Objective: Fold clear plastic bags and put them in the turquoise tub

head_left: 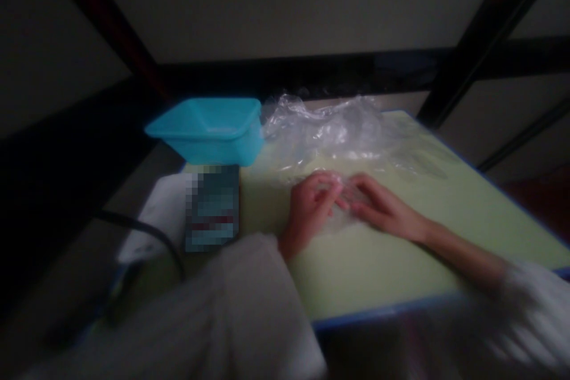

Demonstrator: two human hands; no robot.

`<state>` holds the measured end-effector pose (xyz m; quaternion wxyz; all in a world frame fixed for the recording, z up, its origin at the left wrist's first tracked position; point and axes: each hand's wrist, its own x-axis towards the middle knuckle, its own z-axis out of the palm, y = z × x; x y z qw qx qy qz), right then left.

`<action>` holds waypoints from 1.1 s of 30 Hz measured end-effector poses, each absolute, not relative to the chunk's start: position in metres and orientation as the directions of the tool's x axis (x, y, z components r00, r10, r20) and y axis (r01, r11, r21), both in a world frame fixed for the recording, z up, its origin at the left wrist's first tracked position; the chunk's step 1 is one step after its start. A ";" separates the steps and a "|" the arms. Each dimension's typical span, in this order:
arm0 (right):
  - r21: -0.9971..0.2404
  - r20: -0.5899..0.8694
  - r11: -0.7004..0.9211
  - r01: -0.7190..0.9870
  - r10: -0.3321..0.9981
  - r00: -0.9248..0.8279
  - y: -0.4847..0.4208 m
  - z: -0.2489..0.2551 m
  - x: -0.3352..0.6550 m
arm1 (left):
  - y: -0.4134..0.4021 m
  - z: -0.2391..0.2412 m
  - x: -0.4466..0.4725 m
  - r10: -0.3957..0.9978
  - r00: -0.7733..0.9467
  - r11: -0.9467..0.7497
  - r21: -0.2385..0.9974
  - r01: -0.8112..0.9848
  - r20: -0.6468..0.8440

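Your thin plastic piece [341,222] is mid-table, btwn your two hands, just above or on the yellow table [378,273]; blur hides which, & its outline's hard to read. Your left hand [314,205] has thumb & fingertips together, apparently pinching the plastic's far edge. Your right hand [385,208] is half curled, fingertips at the other side w/ a narrow gap to the thumb; can't tell if it grips the film or only touches it.

Handling, judging by looks: v. light, next to no weight. Soft & limp, so it won't hold a shape; prob. slick too, & layers may cling. Thin stuff, so a nail or hard tug could tear or stretch it. Best hold: thumb-&-finger pinch right at an edge or corner, one each side, w/ light even tension. Avoid grabbing the middle, it'd just bunch up.

Behind your hands there's a big crumpled heap of clear plastic [329,133], prob. same sort of stuff: light, shiny, easily dragged, so mind your fingertips don't snag it. Blue tub [243,148] is at its left, near the back edge. Nearer you on that side: a white sheet [162,208] & a dark flat thing [214,208], too blocky to ID.
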<state>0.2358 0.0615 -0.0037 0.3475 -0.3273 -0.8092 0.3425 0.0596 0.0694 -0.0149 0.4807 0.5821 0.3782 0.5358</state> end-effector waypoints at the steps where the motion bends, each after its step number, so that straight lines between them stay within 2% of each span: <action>1: -0.785 0.345 0.552 0.280 0.766 -0.542 0.061 -0.004 0.235 | 0.069 -0.015 0.060 0.956 0.136 -0.252 0.965 -0.076 0.261; 7: -0.825 0.344 0.524 0.210 0.762 -0.549 0.058 -0.009 0.232 | 0.069 -0.012 0.060 0.956 0.110 -0.265 0.962 -0.069 0.271; 13: -0.736 0.436 0.629 0.251 0.724 -0.535 0.060 -0.018 0.232 | 0.067 -0.009 0.059 0.962 0.108 -0.245 0.967 -0.064 0.251; 20: -0.723 0.448 0.645 0.248 0.711 -0.543 0.060 -0.019 0.231 | 0.067 -0.011 0.058 0.952 0.095 -0.285 0.957 -0.055 0.289; 29: -0.820 0.390 0.554 0.140 0.721 -0.573 0.062 -0.019 0.232 | 0.068 -0.011 0.059 0.957 0.098 -0.265 0.960 -0.092 0.274; 33: -0.889 0.356 0.454 0.058 0.766 -0.535 0.062 -0.017 0.235 | 0.069 -0.016 0.059 0.953 0.137 -0.269 0.963 -0.034 0.271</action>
